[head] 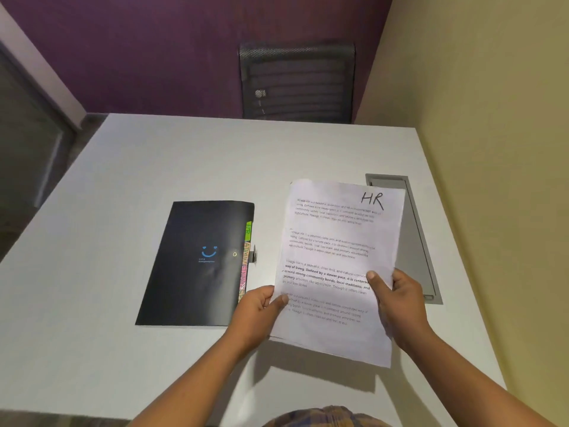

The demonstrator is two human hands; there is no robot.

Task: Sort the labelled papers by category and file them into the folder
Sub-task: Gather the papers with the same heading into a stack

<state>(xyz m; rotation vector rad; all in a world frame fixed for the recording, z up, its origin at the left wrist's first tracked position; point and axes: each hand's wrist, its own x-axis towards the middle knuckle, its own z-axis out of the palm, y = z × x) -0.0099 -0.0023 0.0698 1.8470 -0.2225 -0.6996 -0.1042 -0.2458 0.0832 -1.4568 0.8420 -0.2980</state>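
A stack of white printed papers [335, 241], the top sheet marked "HR" in black at its upper right, is held up above the table. My left hand [257, 312] pinches its lower left edge, thumb on top. My right hand [400, 298] grips the lower right edge, thumb on the text. To the left, a closed black folder [197, 263] with a blue smiley logo lies flat on the white table [123, 180]. Coloured index tabs [246, 254] in green, pink and yellow stick out of its right side beside a snap clasp.
A grey cable-tray cover [421, 241] is set into the table behind the papers, near the yellow wall on the right. A black mesh office chair [297, 81] stands at the table's far edge, against a purple wall.
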